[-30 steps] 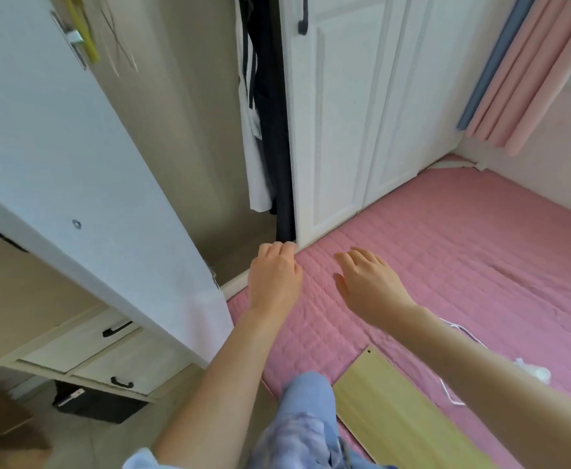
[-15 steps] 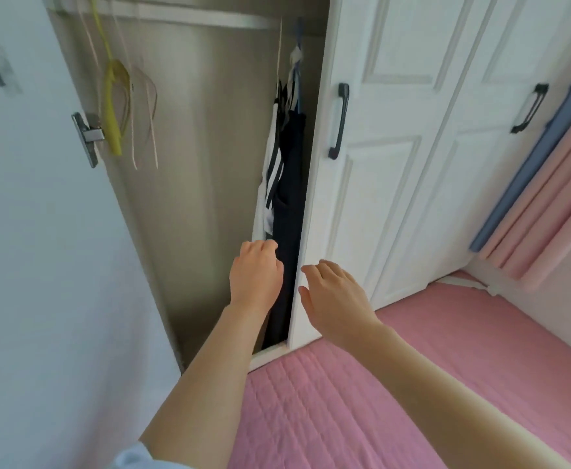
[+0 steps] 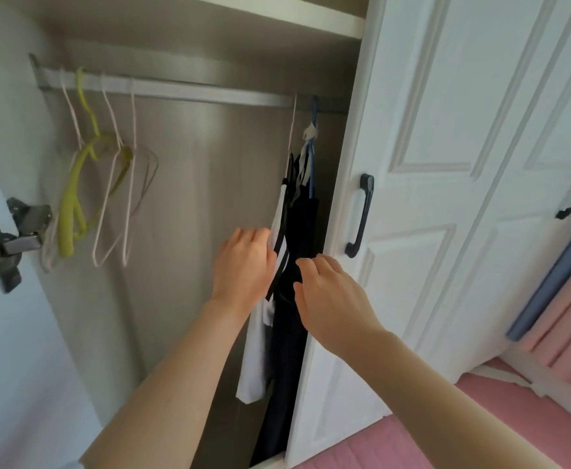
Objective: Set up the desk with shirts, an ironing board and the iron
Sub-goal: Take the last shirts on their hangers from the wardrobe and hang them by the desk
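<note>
Raised since half a second ago, both hands now up at the hanging clothes rather than low by the wardrobe floor, with the view tilted up to take in the grey metal hanging rail (image 3: 189,91). Left hand (image 3: 245,265) at the white garment with black stripes (image 3: 260,336), fingers loosely bent and fingertips against its edge; impossible to tell whether any cloth is pinched. Right hand (image 3: 328,299) just at three o'clock of the left, fingers relaxed and slightly curled, hovering before the dark navy garment (image 3: 297,231), holding nothing visible. Both garments hung from the right end of the rail, at about one o'clock of the hands, pressed against the edge of the closed white panelled wardrobe door (image 3: 446,164) with its black bar handle (image 3: 360,220). At ten o'clock of the hands, a cluster of bare hangers on the rail's left end: a yellow-green plastic hanger (image 3: 74,184) among thin white wire hangers (image 3: 115,204). Further toward nine o'clock, a silver metal door hinge (image 3: 13,231) on the open door's edge. At four o'clock, low right, a pink quilted mat (image 3: 480,418); at three o'clock, far right, pink and blue curtains (image 3: 568,292).
</note>
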Available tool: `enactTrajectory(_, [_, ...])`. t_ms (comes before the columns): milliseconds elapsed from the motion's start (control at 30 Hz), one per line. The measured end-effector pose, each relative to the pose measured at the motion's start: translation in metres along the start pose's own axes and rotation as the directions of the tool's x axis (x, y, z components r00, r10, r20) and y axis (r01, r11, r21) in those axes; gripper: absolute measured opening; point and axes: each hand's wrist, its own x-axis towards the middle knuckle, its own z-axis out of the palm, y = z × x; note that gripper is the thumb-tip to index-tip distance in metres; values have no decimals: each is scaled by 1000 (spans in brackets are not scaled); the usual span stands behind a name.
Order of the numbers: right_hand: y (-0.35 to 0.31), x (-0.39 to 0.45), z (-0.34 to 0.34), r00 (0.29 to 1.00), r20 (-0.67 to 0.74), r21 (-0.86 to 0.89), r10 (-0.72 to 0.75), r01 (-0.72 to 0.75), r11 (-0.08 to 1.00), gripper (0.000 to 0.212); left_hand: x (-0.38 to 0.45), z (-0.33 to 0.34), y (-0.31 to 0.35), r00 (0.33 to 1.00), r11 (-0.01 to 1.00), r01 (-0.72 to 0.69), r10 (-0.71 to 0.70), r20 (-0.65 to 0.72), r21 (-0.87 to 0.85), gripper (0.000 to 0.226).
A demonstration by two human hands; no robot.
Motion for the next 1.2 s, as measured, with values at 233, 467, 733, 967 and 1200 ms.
enactTrajectory(233, [6,74,-1,988,-152,-122,-26,7,992,38,67,2,4,998,997,-53,52,-26,-57,37])
enactTrajectory(467, [10,117,19,995,-79,-230,58,-75,970,59,99,14,-2,996,997,-30,36,76,-71,37])
enactTrajectory(733, [16,141,63,971,68,-215,228,-209,954,67,103,20,-17,983,964,114,-74,167,-242,44])
enactTrajectory(967, [14,154,67,901,49,-36,431,-429,902,87,117,37,-27,918,790,362,-210,336,-495,48])
enactTrajectory(1200, [4,163,77,972,129,-518,195,-102,849,71,110,34,-35,952,652,305,-186,243,-694,32])
